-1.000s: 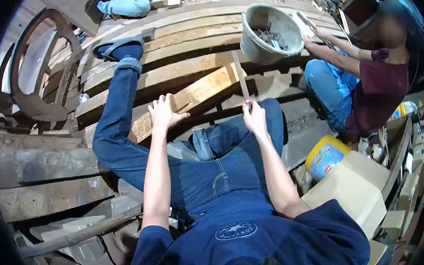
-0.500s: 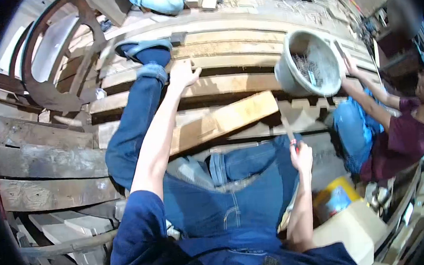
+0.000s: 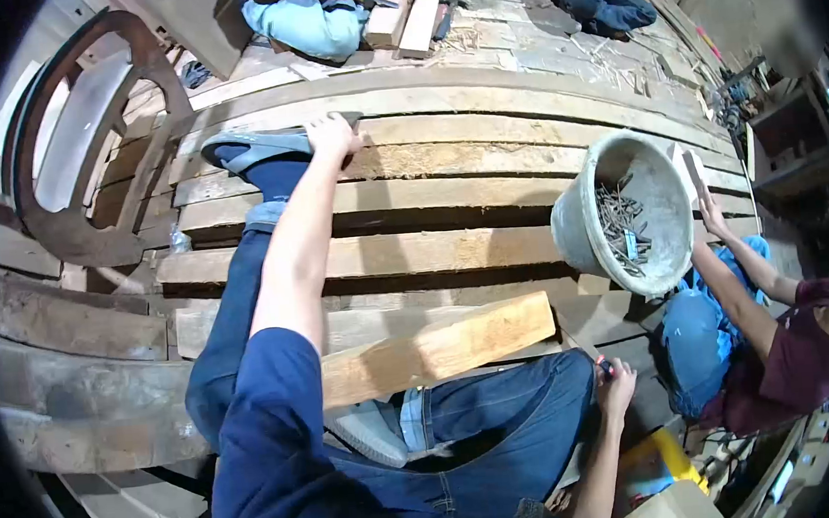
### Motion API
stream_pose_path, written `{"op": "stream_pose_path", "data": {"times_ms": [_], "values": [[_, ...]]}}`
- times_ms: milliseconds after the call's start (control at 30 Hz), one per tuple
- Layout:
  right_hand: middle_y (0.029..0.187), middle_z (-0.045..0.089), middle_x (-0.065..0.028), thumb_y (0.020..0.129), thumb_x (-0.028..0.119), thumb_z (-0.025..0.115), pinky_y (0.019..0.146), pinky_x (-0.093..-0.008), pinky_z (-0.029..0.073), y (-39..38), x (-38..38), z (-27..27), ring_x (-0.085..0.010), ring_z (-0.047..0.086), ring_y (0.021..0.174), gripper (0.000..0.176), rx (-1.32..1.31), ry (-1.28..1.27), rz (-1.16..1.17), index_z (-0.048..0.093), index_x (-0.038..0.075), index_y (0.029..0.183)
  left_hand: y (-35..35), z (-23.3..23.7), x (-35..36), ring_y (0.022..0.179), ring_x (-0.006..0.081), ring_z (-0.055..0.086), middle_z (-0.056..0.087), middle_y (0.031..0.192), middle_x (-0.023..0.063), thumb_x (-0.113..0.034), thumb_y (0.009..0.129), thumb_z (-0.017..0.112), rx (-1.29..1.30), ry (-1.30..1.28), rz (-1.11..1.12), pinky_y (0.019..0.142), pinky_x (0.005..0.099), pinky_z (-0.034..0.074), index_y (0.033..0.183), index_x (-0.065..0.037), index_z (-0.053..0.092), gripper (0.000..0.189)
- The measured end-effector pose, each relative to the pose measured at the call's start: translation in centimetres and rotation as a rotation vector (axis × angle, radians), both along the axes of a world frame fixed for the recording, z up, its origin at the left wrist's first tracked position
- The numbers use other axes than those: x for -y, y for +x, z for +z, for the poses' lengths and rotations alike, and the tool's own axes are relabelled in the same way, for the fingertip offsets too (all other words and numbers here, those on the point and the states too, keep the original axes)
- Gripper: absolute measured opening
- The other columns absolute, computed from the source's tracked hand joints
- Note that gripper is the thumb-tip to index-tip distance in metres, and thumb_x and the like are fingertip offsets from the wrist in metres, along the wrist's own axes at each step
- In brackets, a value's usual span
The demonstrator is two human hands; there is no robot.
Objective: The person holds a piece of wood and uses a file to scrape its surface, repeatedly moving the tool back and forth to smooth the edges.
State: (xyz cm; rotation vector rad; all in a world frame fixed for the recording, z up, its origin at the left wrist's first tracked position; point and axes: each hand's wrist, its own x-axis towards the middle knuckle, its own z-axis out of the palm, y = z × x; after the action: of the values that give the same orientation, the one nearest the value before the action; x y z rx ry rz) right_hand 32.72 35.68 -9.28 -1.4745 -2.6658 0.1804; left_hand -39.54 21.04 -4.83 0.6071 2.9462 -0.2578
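My left hand (image 3: 332, 137) reaches forward beside my sandalled foot (image 3: 255, 150), its fingers round a dark block (image 3: 353, 118) on the slats. The hand covers most of that block. Low at the right, my right hand (image 3: 616, 386) is closed round the red and black handle (image 3: 606, 369) of a tool, beside my bent knee. The tool's blade is hard to make out. A short light wooden beam (image 3: 441, 347) lies at a slant over the slats, in front of my lap.
A grey bucket (image 3: 577, 217) of nails stands tilted right of centre. Beside it sits a person in a maroon shirt (image 3: 783, 366), arms stretched out. Two other people sit at the top. A curved dark wooden frame (image 3: 35, 206) stands left; a yellow container (image 3: 678, 452) sits lower right.
My left hand has moved forward from the slats beside my foot onto the dark block. My right hand, still holding the tool, sits lower in view. The head view has shifted.
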Motion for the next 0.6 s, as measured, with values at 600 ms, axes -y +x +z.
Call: {"op": "stream_pose_path", "data": {"times_ms": [600], "values": [[0.121, 0.049, -0.0229, 0.079, 0.000, 0.064, 0.102, -0.0474, 0.042, -1.6, 0.6, 1.9, -0.0425, 0.050, 0.115, 0.041, -0.348, -0.017, -0.028, 0.053, -0.002, 0.119, 0.9, -3.6, -1.7, 0.104, 0.0497, 0.057, 0.054, 0.110, 0.0321, -0.034, 0.090, 0.070, -0.412, 0.763, -0.322, 0.093, 0.0575, 0.045, 0.133, -0.005, 0.048, 0.056]]}}
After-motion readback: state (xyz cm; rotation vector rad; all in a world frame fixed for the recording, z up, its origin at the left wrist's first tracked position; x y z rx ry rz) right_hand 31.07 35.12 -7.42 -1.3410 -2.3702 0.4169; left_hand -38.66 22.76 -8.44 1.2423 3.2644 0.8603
